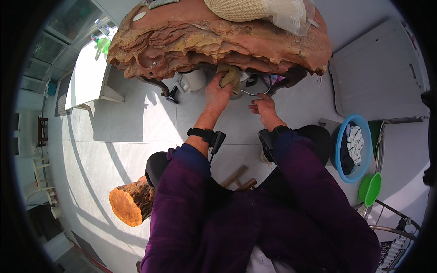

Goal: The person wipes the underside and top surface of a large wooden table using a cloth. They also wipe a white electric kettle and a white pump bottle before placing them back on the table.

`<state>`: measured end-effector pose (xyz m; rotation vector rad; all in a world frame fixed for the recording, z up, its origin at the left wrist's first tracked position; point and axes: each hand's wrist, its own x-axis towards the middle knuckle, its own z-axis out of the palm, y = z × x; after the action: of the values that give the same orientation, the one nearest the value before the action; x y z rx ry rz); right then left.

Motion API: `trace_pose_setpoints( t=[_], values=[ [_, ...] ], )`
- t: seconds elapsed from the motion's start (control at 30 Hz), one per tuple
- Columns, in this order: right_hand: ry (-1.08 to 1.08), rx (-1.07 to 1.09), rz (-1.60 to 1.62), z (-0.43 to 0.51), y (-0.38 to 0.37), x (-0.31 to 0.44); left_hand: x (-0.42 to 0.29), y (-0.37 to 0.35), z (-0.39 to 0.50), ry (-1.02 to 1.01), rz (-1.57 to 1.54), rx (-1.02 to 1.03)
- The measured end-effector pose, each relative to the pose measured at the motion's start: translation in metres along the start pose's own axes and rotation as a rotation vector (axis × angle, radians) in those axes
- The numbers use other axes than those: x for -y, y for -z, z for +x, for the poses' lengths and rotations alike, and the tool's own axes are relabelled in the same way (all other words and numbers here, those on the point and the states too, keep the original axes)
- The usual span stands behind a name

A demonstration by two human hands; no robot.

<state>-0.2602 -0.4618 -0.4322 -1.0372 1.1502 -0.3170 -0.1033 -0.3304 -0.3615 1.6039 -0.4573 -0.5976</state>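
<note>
My left hand reaches under the front edge of a carved, rock-like table and grips an olive-yellow cloth. The cloth lies against a shiny metal kettle with a black handle, largely hidden by the tabletop and the cloth. To the right, my right hand has its fingers curled at a thin grey cord, which bends upward beside them. A white jug-like appliance stands on the floor left of the cloth.
Beside my right knee is a blue basin holding clothes, with a green basin below it. A wooden stump stands by my left knee. A white table is at the left. Dark table legs flank the space under the tabletop.
</note>
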Motion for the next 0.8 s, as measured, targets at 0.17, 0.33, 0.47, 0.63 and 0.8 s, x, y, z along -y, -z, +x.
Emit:
trace_pose_setpoints(
  t=[0.17,0.33,0.47,0.63,0.8],
  values=[
    [0.017,0.049,0.024,-0.003,-0.011,0.003,-0.003,0.039,0.012,-0.008,-0.248,-0.374],
    [-0.001,0.168,-0.066,-0.011,-0.019,0.008,-0.008,0.042,0.016,-0.004,-0.284,-0.51],
    [0.062,0.243,-0.015,-0.023,-0.026,0.021,-0.008,0.007,0.006,0.04,-0.053,-0.1],
    [0.205,0.325,0.11,-0.035,-0.034,0.043,-0.012,-0.017,-0.003,0.025,0.024,0.149],
    [0.165,0.377,0.273,-0.049,-0.046,0.057,-0.026,-0.006,-0.002,0.076,-0.008,0.21]
  ],
)
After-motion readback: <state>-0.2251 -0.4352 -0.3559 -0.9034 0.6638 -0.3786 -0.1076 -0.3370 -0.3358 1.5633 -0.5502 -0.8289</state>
